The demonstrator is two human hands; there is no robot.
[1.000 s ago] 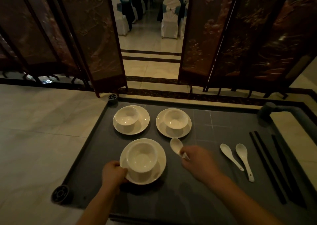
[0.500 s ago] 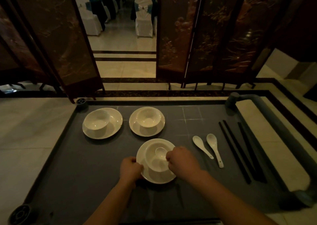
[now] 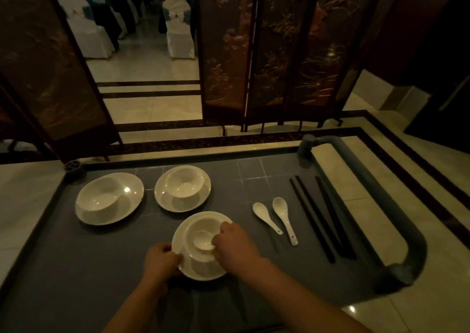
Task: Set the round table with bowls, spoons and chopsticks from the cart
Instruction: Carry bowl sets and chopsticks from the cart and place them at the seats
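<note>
On the grey cart top (image 3: 101, 269) stand three white bowls, each on a white plate. My left hand (image 3: 161, 261) grips the left rim of the nearest plate (image 3: 203, 269). Its bowl (image 3: 201, 227) holds a white spoon (image 3: 203, 241), and my right hand (image 3: 235, 243) is closed on that spoon's handle over the bowl's right rim. The other two bowl-and-plate sets (image 3: 109, 198) (image 3: 182, 188) stand behind, to the left. Two more white spoons (image 3: 267, 217) (image 3: 284, 218) lie to the right, with black chopsticks (image 3: 320, 218) beside them.
The cart's grey handle bar (image 3: 381, 193) curves along its right side, and a caster (image 3: 73, 167) shows at the far left corner. Dark folding screens (image 3: 267, 53) stand beyond the cart, with a gap onto a tiled floor and white-covered chairs (image 3: 178, 35).
My right hand carried the spoon from beside the plate into the near bowl and still holds its handle. My left hand stayed on the plate rim. The camera view swung to the right.
</note>
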